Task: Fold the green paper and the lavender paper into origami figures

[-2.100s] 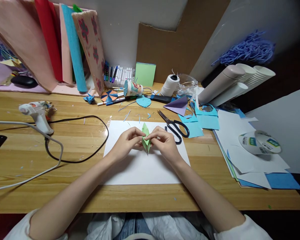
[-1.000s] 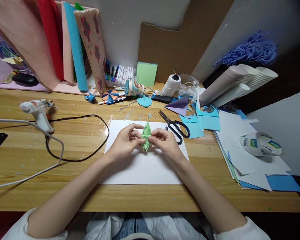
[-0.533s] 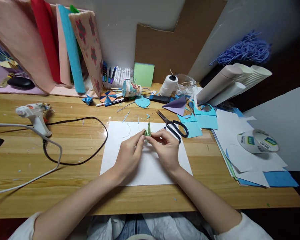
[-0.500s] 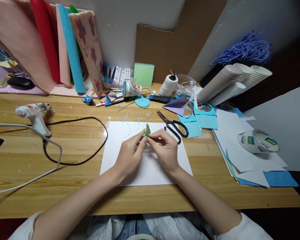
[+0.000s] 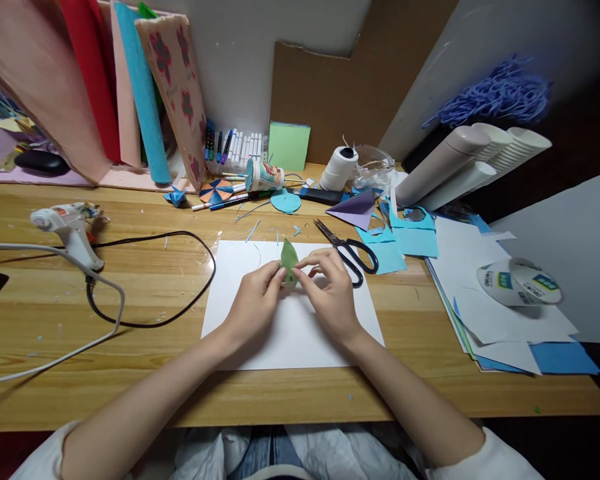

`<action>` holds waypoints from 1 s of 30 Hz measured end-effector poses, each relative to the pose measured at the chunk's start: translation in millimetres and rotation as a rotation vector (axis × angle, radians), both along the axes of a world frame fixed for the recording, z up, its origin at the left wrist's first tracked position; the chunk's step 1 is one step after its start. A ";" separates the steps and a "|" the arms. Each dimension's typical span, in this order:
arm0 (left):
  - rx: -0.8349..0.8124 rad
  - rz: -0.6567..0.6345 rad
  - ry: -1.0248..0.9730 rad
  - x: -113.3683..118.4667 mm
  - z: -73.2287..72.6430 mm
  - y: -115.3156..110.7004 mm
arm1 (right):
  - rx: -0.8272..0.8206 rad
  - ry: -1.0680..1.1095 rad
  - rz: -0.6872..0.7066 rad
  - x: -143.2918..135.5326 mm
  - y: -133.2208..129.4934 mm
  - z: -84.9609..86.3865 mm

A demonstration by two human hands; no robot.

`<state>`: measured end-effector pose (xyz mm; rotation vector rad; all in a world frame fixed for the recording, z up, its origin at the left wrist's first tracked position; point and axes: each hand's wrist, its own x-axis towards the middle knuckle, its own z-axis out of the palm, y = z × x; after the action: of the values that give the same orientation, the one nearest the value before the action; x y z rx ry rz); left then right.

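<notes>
Between my two hands is a small piece of folded green paper (image 5: 289, 255), pointed at its top like a leaf. My left hand (image 5: 257, 293) pinches its lower left edge between thumb and finger. On the other side, the thumb and forefinger of my right hand (image 5: 330, 293) grip its lower right edge, the other fingers curled. Both hands are held over a white sheet of paper (image 5: 290, 347) on the wooden table. Black-handled scissors (image 5: 347, 250) lie just beyond my right hand, partly over the sheet's corner.
At the left lies a white glue gun (image 5: 70, 230) with its looping black cord (image 5: 214, 267). Blue paper cutouts (image 5: 413, 237) and a purple folded paper (image 5: 355, 210) lie behind the scissors. A tape roll (image 5: 517, 283) rests on stacked paper at the right. A thread spool (image 5: 339, 168) stands at the back.
The green paper has turned so its broad face shows, and it sits slightly further left. The fingers of my right hand have shifted and spread a little.
</notes>
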<state>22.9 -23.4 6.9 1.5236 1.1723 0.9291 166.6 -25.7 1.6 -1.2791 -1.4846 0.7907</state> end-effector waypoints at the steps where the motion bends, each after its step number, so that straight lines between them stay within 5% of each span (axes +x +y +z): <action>1: 0.002 -0.013 0.031 -0.8 0.2 0.5 | -0.046 0.072 -0.005 2.0 2.5 -0.5; 7: 0.041 -0.073 0.111 -5.8 -0.4 4.2 | -0.329 0.364 0.258 10.6 13.8 0.8; 21: -0.124 0.019 -0.139 -3.6 2.4 -0.8 | -0.257 0.349 0.163 10.2 12.6 -3.6; 25: -0.105 0.116 -0.181 -2.2 0.3 0.6 | -0.218 0.343 0.115 7.2 10.5 -6.4; 30: -0.090 0.088 -0.226 -4.8 0.5 6.1 | -0.207 0.347 0.129 6.6 9.8 -8.0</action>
<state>18.1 -17.4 7.4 1.2680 1.1089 1.0637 173.2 -15.9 -6.4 -1.1322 -1.2361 1.2116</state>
